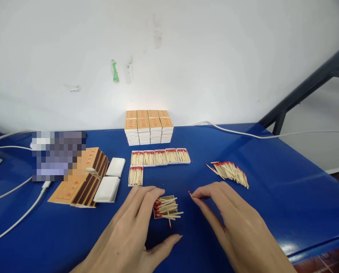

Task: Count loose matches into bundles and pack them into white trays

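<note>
My right hand pinches a single red-tipped match between thumb and fingertip. Beside it, my left hand has its thumb spread away from the fingers, whose tips reach the left side of a small matchbox tray. Loose matches lie in that tray at mixed angles, some jutting over its right and near edges. To the right on the blue table is a loose pile of matches. Filled matchbox trays stand in a row beyond my hands, with another filled tray below the row's left end.
Closed matchboxes are stacked against the wall. Matchbox sleeves and white trays lie at left, near a blurred-out object. White cables cross the blue table. A dark metal bar slants at right.
</note>
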`<state>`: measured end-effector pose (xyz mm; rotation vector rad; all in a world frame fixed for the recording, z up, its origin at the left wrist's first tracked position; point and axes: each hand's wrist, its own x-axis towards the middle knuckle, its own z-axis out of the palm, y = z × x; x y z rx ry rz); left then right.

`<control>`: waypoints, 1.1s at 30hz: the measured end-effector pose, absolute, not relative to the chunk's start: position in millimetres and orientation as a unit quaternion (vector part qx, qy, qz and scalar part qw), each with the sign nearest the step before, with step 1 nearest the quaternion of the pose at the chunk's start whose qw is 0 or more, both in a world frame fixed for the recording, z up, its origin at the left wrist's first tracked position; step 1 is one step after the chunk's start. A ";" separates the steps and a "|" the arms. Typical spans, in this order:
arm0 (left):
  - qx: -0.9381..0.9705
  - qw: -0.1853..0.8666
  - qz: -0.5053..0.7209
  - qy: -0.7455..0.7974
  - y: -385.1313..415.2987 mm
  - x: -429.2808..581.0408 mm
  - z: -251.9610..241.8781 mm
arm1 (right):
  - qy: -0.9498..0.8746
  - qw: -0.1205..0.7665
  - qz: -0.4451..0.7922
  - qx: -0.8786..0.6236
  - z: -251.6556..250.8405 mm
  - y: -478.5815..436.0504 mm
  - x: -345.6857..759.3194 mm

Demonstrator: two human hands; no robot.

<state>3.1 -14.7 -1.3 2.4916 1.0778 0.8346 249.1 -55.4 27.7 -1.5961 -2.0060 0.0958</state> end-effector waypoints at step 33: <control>0.861 0.212 0.300 0.352 -12.7 -1.3 -2.0 | -0.811 0.328 0.129 -0.467 28.6 -46.7 233.0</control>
